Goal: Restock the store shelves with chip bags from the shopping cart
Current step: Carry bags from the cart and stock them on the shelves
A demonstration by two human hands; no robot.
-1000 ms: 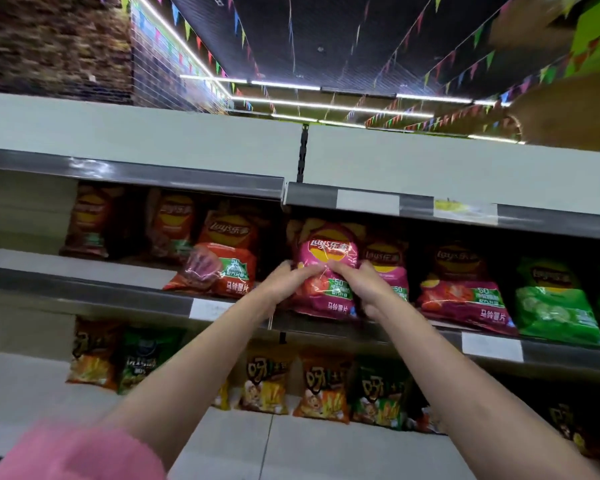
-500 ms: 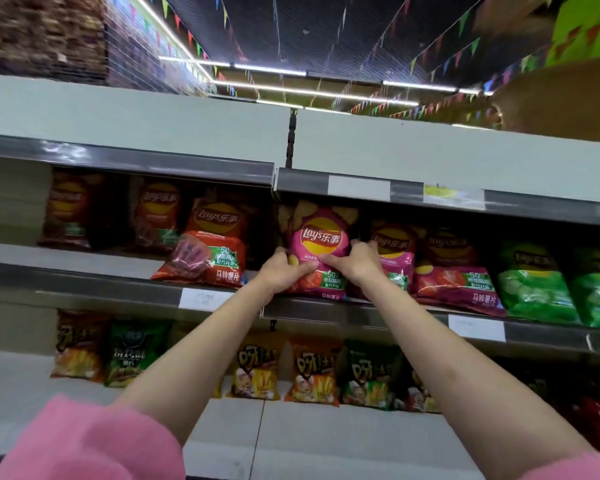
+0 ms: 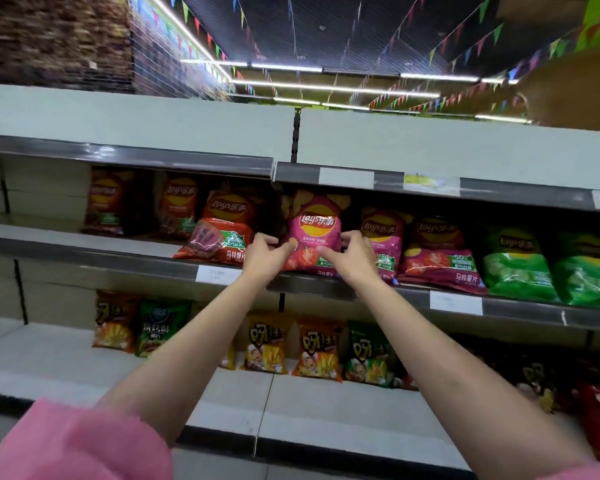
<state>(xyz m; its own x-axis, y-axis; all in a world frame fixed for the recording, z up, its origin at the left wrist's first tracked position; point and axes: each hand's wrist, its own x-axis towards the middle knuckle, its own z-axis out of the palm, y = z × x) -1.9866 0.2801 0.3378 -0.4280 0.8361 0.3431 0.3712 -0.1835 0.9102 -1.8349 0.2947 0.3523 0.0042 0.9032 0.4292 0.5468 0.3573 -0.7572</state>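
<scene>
Since before, pink chip bag [image 3: 314,233] stands upright; my left hand [image 3: 262,254] and right hand [image 3: 352,254] fingers pinch its lower corners; I seat it squarely on the shelf [image 3: 146,263].

Two hands, the left hand [image 3: 264,255] and the right hand [image 3: 351,255], at frame centre. Middle shelf [image 3: 84,252], left to right: three orange-red chip bags [image 3: 222,233], three pink chip bags [image 3: 314,230], two green chip bags [image 3: 515,263]. Lower shelf [image 3: 32,362]: at least six small snack bags [image 3: 265,344] in orange, green and yellow, with further dark ones at lower right too blurred to count. Two white price labels [image 3: 456,303] on the middle shelf edge.
</scene>
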